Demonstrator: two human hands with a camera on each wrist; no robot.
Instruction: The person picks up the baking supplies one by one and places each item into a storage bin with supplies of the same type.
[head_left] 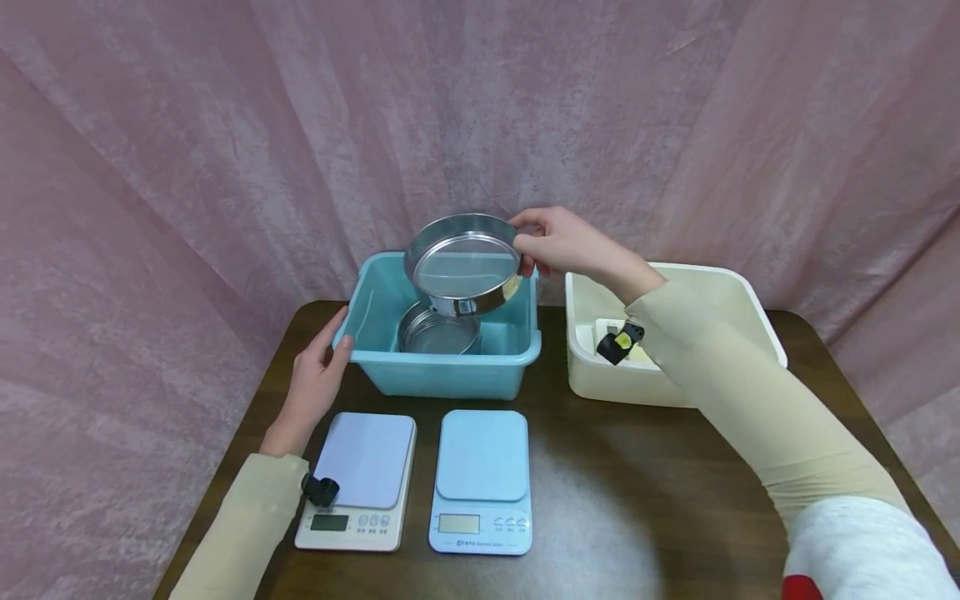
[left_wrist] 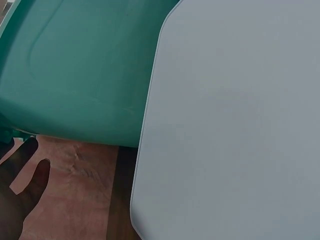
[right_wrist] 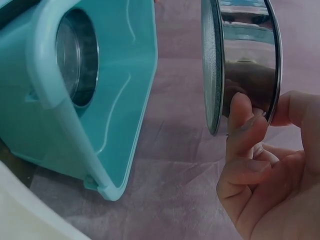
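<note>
In the head view my right hand (head_left: 558,242) holds a round metal sieve (head_left: 468,265) by its right side, tilted above the blue bin (head_left: 450,360). The right wrist view shows the thumb and fingers pinching the shiny wall of that sieve (right_wrist: 250,55). A second, smaller round metal sieve (head_left: 438,332) lies inside the bin. My left hand (head_left: 315,379) is at the bin's front left corner, its extended fingers against the rim. In the left wrist view the left hand (left_wrist: 20,185) shows spread fingers beside the green-looking bin wall (left_wrist: 85,75).
A cream bin (head_left: 637,387) with a pale object in it stands at the right. In front of the blue bin lie a white kitchen scale (head_left: 363,462) and a light blue kitchen scale (head_left: 482,458) on the dark wooden table (head_left: 600,500). Pink curtains (head_left: 450,100) hang behind.
</note>
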